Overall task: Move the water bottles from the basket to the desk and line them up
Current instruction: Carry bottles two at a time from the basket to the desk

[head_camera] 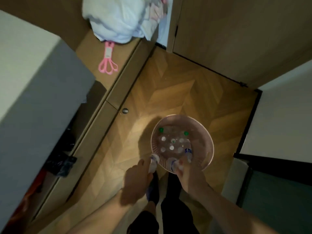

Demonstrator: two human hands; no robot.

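Wood floor (pixel 168 85), dim. Basket (pixel 209 132), pink, standing on it, capped bottles (pixel 171 142) upright inside. We grip one bottle (pixel 154 162) in our left hand (pixel 135 183) at the basket's near rim; right hand (pixel 189 174) grips another (pixel 174 163) just inside. Desk (pixel 101 53) lies beyond, upper left.

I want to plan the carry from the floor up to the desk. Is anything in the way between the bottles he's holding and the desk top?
Nothing visible blocks it. Left hand and right hand each hold a bottle at the basket rim; bare floor lies toward the desk, which already carries pink scissors and a white bag.
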